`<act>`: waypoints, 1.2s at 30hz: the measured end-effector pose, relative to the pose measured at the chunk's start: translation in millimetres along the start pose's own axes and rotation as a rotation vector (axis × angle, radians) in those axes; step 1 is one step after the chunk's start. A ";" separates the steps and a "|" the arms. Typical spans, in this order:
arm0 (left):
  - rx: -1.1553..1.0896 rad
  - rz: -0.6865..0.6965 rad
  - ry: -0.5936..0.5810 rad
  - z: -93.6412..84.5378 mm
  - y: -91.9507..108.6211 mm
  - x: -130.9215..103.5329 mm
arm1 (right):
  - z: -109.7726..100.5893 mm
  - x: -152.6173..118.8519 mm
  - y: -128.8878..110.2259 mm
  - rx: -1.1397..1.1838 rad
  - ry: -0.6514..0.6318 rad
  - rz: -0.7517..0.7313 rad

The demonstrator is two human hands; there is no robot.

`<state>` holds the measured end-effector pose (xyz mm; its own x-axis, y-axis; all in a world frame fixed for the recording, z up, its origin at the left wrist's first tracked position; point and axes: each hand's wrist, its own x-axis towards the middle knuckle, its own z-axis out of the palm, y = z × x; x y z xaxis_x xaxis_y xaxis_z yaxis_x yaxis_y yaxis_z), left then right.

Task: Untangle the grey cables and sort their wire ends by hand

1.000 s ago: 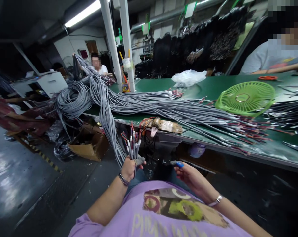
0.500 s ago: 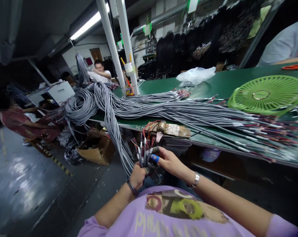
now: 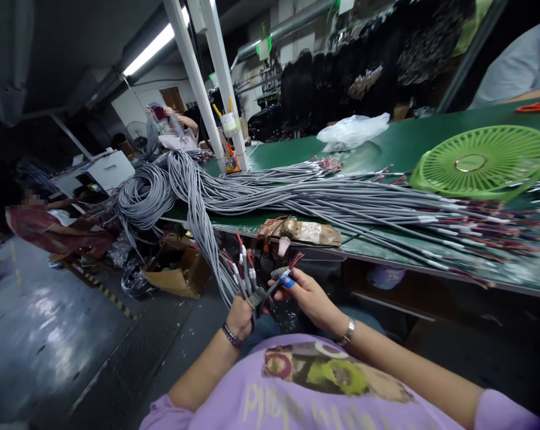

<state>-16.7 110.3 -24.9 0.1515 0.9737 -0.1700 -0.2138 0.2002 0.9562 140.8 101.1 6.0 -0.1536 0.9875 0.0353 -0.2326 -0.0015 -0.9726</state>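
Note:
My left hand [image 3: 241, 316] is wrapped round a bundle of grey cables [image 3: 246, 276] whose white-banded ends and thin coloured wires point upward. Just right of it, my right hand [image 3: 306, 297] pinches the end of one grey cable, its coloured wires poking out above the fingers; a blue wrap covers one finger. The held bundle hangs from a long strand of grey cables [image 3: 199, 209] that drapes over the table edge. More grey cables [image 3: 341, 201] lie lengthwise on the green table [image 3: 287, 150], their stripped ends to the right.
A wooden block with tape [image 3: 317, 233] sits at the table's near edge. A green fan cover [image 3: 480, 161] and a clear plastic bag [image 3: 354, 131] rest on the table. White posts [image 3: 227, 77] rise behind the cables. An open cardboard box [image 3: 175, 272] is on the floor; other people are at left and back.
My right hand has drawn one cable end away to the right of the bundle. My left hand and the bundle have shifted slightly left. The person at the back has raised their hands with cables.

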 end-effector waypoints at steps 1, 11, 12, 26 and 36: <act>-0.019 -0.018 0.029 -3.1 1.7 1.9 | -2.1 -2.7 1.3 0.001 -0.003 -0.016; -0.277 -0.031 0.017 -23.4 34.6 9.8 | -22.5 7.7 31.1 -0.092 -0.108 0.113; -0.236 -0.027 0.028 -18.6 33.7 11.1 | -20.0 11.2 34.1 -0.055 -0.123 0.152; 0.003 -0.169 -0.063 16.8 14.3 38.6 | -25.9 34.1 40.8 0.139 -0.340 0.436; 0.193 -0.020 -0.030 26.3 17.2 38.2 | -42.3 42.0 5.5 -0.112 -0.077 0.279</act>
<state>10.8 148.1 -8.7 0.1826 0.9657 -0.1846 -0.0223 0.1918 0.9812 173.7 149.3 -7.5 -0.2697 0.9366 -0.2237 -0.0643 -0.2493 -0.9663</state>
